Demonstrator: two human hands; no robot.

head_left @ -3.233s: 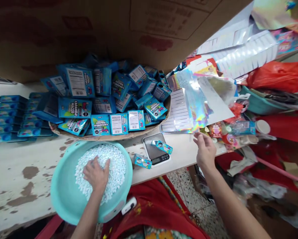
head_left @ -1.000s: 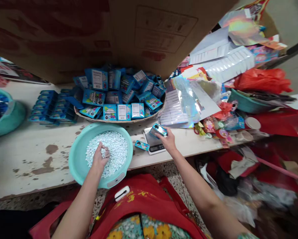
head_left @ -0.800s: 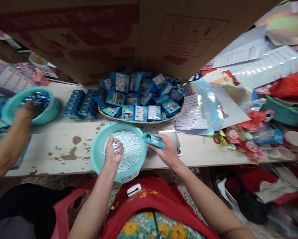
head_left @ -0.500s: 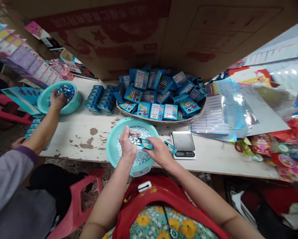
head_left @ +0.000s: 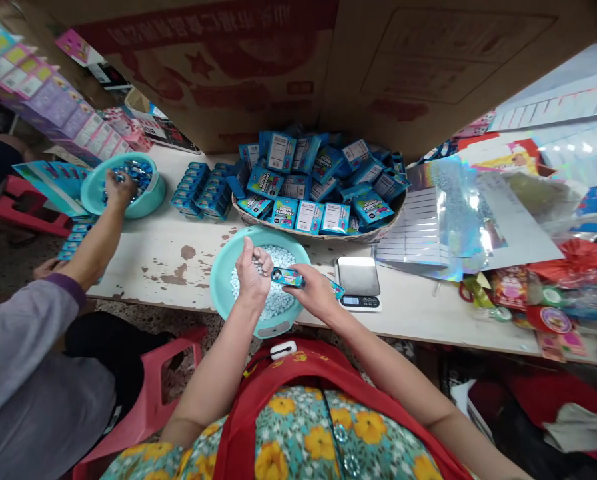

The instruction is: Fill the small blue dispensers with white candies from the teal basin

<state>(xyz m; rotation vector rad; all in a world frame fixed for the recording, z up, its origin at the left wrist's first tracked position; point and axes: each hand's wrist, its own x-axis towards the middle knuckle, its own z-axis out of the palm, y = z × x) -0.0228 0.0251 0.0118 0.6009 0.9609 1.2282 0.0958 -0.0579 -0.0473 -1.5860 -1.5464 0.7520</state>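
My right hand (head_left: 314,291) is closed around a small blue candy box (head_left: 287,277). The box lies sideways, its open end facing my left hand (head_left: 255,272). That hand is just left of the box, above a turquoise basin (head_left: 222,283), with thumb raised and fingers curled round a few white candy balls, mostly hidden by the fingers. Loose white candy balls (head_left: 277,305) cover the basin's bottom. Close by my right hand, a digital scale (head_left: 358,279) rests on the table. Partly behind my right hand, the blue end of a box (head_left: 336,289) shows.
Behind the basin, a cardboard tray (head_left: 298,232) is heaped with blue boxes, beside stacked blue boxes (head_left: 201,190). A co-worker's hand (head_left: 121,190) is in another basin (head_left: 146,208) at left. Holographic sheets (head_left: 428,220) and packets lie right. A large carton (head_left: 303,73) stands behind.
My left fingers have curled in over the candy balls that lay in the open palm. The box has tipped, so its open end shows more. The whole view has shifted slightly.
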